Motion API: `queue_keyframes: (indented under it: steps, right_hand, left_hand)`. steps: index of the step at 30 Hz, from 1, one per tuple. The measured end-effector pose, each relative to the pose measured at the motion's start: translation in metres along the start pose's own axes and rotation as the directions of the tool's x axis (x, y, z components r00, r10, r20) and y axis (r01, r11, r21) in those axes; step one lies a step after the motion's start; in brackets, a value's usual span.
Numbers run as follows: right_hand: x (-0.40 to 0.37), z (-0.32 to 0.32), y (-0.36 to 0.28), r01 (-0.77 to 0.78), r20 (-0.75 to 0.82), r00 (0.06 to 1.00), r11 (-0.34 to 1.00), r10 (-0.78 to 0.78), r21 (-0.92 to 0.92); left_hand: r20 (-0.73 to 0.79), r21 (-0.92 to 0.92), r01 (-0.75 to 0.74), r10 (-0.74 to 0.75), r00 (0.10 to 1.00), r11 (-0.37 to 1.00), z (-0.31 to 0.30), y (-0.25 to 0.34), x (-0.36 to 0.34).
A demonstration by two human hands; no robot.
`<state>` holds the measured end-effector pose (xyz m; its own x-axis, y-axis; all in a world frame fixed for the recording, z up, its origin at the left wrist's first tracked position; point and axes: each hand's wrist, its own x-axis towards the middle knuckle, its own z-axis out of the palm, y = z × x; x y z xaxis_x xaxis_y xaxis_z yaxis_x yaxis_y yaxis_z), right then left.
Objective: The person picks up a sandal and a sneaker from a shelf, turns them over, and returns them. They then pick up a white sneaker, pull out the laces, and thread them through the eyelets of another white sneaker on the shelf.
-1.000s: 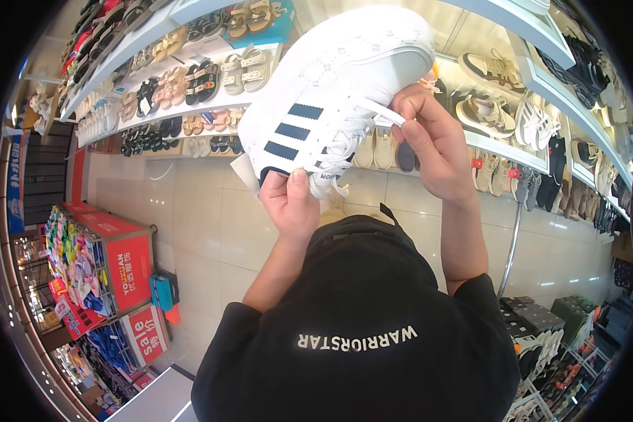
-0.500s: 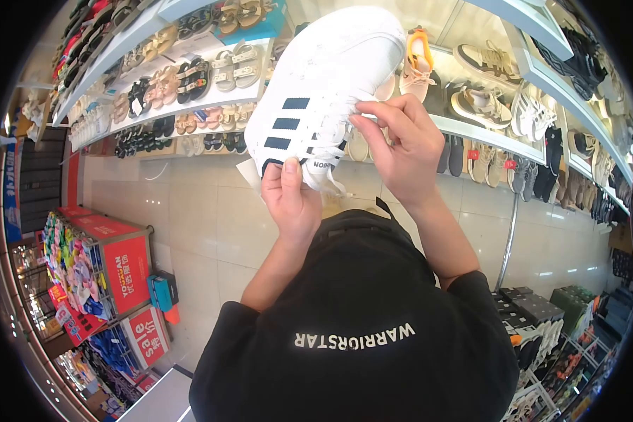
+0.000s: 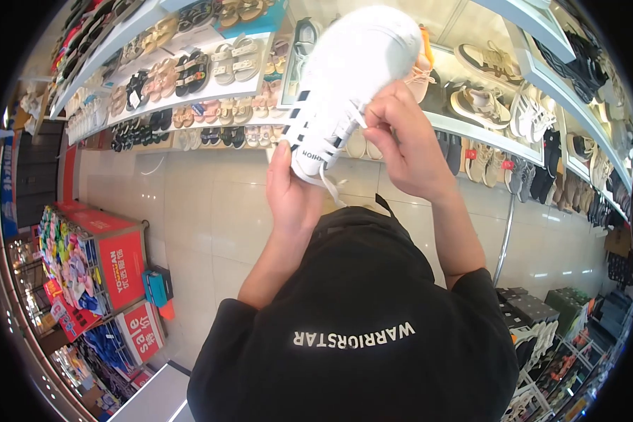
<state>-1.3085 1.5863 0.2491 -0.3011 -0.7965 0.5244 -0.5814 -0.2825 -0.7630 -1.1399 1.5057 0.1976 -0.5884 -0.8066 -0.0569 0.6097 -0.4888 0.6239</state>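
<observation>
A white sneaker (image 3: 362, 63) with dark blue side stripes is held up in front of me, toe pointing away. My left hand (image 3: 288, 197) grips it at the heel from below, the thumb beside the heel tab. My right hand (image 3: 404, 144) is closed on the laces and tongue area on the shoe's right side. A loose white lace end (image 3: 328, 184) dangles below the heel. My black top with white lettering (image 3: 355, 336) fills the lower part of the view.
Wall shelves of sandals (image 3: 190, 70) run along the left, and shelves of sneakers (image 3: 499, 105) along the right. Red sale bins (image 3: 119, 260) of colourful slippers stand on the pale tiled floor (image 3: 204, 211) at the left. Shoe boxes (image 3: 541, 316) are stacked at the lower right.
The sneaker has been turned, so its striped side now shows narrower. My left hand slid under the heel. My right hand moved in along the laces.
</observation>
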Motion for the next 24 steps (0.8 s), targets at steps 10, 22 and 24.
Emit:
queue_keyframes:
  steps: [10, 22, 24]
  right_hand:
    - [-0.015, -0.008, -0.008, -0.145, -0.272, 0.957, 0.98, 0.103, -0.137]
    - [-0.011, 0.014, 0.009, -0.275, -0.279, 0.922, 0.961, 0.27, 0.021]
    - [-0.01, 0.011, 0.01, -0.259, -0.236, 0.937, 0.966, 0.258, 0.028]
  left_hand:
    - [0.04, 0.032, -0.016, 0.014, 0.999, 0.999, 0.004, -0.018, 0.001]
    - [0.029, 0.231, -0.26, 0.26, 0.965, 0.938, 0.005, -0.032, -0.002]
    - [0.036, 0.253, -0.276, 0.276, 0.96, 0.927, 0.002, -0.031, -0.001]
